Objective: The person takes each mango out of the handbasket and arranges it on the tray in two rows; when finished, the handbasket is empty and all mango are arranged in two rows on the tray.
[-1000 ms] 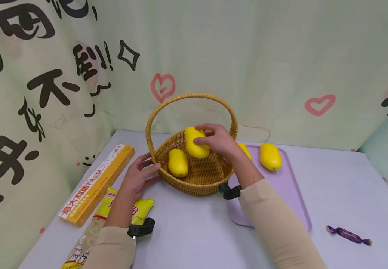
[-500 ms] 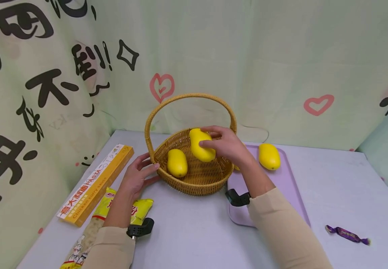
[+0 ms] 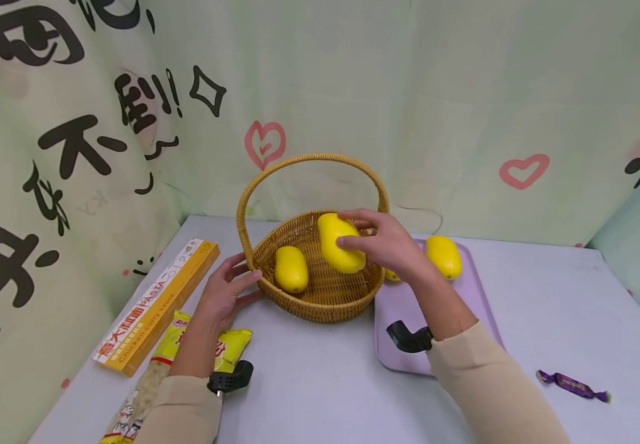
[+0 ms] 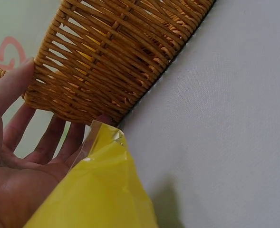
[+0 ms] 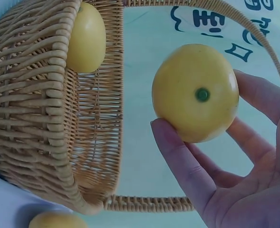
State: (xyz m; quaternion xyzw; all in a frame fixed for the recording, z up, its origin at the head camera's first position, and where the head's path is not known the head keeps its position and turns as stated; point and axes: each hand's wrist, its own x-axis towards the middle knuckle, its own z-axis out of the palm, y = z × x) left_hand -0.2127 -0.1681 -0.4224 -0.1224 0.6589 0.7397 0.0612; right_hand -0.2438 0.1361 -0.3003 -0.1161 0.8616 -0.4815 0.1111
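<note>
In the head view, my right hand [image 3: 389, 243] holds a yellow mango [image 3: 341, 243] over the wicker basket [image 3: 322, 311], thumb on one side and fingers on the other. The right wrist view shows this mango [image 5: 197, 90] end-on, its green stem spot facing the camera, apart from the basket rim [image 5: 61, 109]. A second mango [image 3: 291, 269] lies inside the basket on the left. My left hand [image 3: 228, 290] grips the basket's left side beside the handle base. In the left wrist view, the thumb lies at the rim and the fingers reach along the woven wall [image 4: 97, 61].
A purple tray [image 3: 403, 354] right of the basket bears a mango [image 3: 444, 257] and another partly hidden one [image 3: 391, 275]. At left lie a pasta box [image 3: 156, 308] and a yellow noodle bag [image 3: 233, 348], partly under the left arm. A purple wrapped candy [image 3: 573, 386] lies far right.
My right hand has moved right and slightly nearer with the mango, still over the basket. My left hand and the basket have stayed in place.
</note>
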